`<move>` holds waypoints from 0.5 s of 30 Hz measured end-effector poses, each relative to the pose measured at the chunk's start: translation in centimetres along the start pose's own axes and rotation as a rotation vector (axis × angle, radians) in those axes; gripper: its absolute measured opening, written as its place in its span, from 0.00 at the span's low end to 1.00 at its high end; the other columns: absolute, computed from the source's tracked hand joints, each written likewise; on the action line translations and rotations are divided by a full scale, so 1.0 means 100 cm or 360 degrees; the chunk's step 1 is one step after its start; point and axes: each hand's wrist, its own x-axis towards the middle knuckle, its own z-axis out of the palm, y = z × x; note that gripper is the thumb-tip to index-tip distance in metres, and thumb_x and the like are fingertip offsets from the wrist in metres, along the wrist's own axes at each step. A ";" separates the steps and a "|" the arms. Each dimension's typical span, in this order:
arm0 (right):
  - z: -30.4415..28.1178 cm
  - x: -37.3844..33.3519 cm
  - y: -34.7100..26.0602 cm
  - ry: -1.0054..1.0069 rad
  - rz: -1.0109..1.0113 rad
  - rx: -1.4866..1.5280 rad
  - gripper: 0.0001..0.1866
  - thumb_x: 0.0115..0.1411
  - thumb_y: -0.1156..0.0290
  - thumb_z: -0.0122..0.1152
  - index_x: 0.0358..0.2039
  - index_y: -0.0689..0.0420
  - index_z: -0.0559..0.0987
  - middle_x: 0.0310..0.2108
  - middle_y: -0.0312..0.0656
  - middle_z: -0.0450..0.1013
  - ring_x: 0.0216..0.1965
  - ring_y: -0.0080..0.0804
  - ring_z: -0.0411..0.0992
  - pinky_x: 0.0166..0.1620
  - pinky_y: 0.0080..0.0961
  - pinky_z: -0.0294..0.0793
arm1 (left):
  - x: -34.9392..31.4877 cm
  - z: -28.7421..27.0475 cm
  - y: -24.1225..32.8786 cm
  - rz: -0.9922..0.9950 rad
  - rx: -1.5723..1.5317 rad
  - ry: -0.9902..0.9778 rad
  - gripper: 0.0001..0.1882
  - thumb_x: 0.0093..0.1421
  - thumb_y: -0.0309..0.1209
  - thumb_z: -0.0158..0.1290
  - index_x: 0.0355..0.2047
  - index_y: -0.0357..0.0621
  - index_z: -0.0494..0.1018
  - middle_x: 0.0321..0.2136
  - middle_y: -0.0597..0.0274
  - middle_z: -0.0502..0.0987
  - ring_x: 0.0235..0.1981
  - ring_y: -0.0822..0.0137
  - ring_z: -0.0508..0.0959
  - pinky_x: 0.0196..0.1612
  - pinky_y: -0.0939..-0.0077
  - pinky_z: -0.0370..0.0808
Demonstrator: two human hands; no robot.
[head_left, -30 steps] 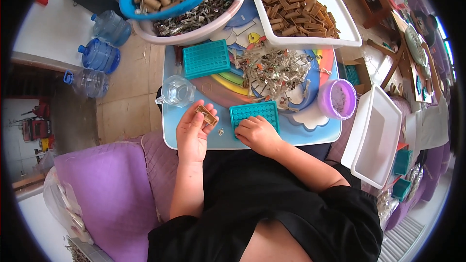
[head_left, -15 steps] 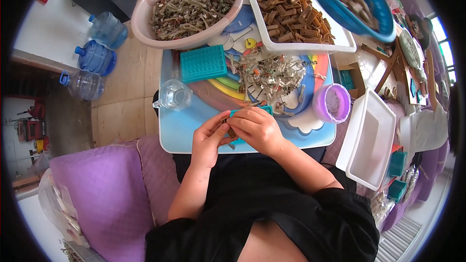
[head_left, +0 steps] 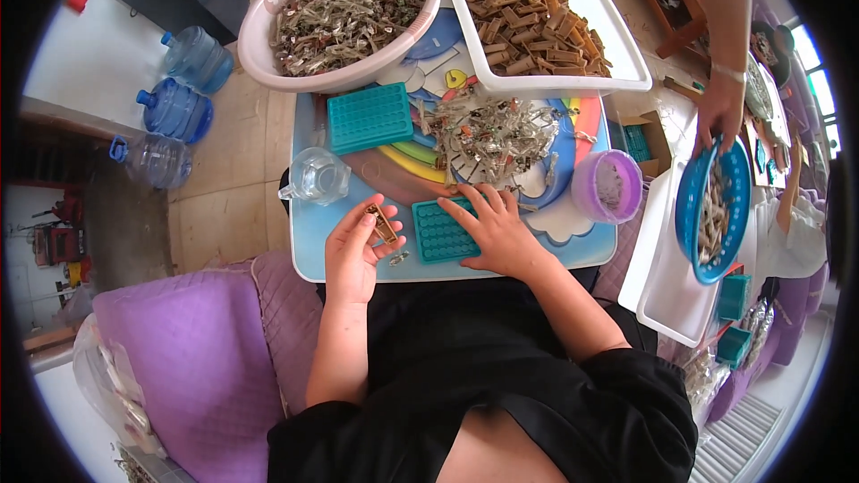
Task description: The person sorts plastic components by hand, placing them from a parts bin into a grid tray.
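Note:
My left hand [head_left: 349, 255] is closed on a small brown rectangular case [head_left: 383, 225], held between thumb and fingers near the table's front edge. A teal tray with rows of small pockets [head_left: 438, 249] lies to its right. Across that tray's right part, my right hand [head_left: 501, 237] spreads its fingers, the tips near the far edge. Whether the palm presses on the tray I cannot tell. A small shiny part [head_left: 399, 258] lies between the left hand and the tray. Beyond the hands is a loose pile of clear and metallic small parts [head_left: 497, 139].
A second teal tray [head_left: 369, 116], a clear mug [head_left: 319, 179] and a purple tub [head_left: 583, 188] stand on the table. Behind are a pink basin [head_left: 268, 76] of parts and a white bin [head_left: 573, 83] of brown cases. At right, another person's hand [head_left: 721, 112] grips a blue basket [head_left: 689, 224].
My hands have parted: the left moved left with the brown case, the right spread over the teal tray. The blue basket came down from the upper right to above a white bin.

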 end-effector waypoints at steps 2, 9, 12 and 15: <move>0.000 0.001 0.001 -0.0028 0.0003 0.0020 0.52 0.31 0.58 0.73 0.60 0.46 0.58 0.57 0.42 0.55 0.56 0.45 0.54 0.56 0.48 0.53 | -0.001 -0.002 0.002 0.0007 0.0016 0.0021 0.18 0.62 0.30 0.45 0.50 0.36 0.66 0.39 0.55 0.75 0.37 0.66 0.77 0.36 0.70 0.79; -0.009 0.003 0.001 -0.0069 -0.0062 0.0120 0.49 0.34 0.61 0.71 0.59 0.46 0.58 0.56 0.39 0.57 0.56 0.44 0.56 0.56 0.47 0.53 | -0.005 -0.009 0.005 0.0041 0.0024 0.0075 0.17 0.62 0.31 0.47 0.49 0.36 0.68 0.39 0.55 0.75 0.36 0.66 0.77 0.37 0.69 0.78; -0.013 0.003 0.003 -0.0062 -0.0064 0.0240 0.42 0.36 0.63 0.69 0.55 0.48 0.63 0.54 0.39 0.60 0.56 0.41 0.57 0.56 0.46 0.53 | -0.005 -0.010 0.003 0.0036 0.0016 0.0065 0.17 0.62 0.31 0.46 0.50 0.36 0.67 0.39 0.54 0.75 0.36 0.66 0.77 0.37 0.69 0.78; -0.015 0.003 0.004 -0.0047 -0.0158 0.0285 0.32 0.39 0.64 0.68 0.48 0.50 0.69 0.52 0.39 0.63 0.54 0.40 0.60 0.56 0.46 0.53 | -0.006 -0.010 0.004 0.0032 0.0011 0.0050 0.18 0.62 0.30 0.45 0.51 0.36 0.66 0.40 0.54 0.75 0.37 0.66 0.77 0.37 0.70 0.79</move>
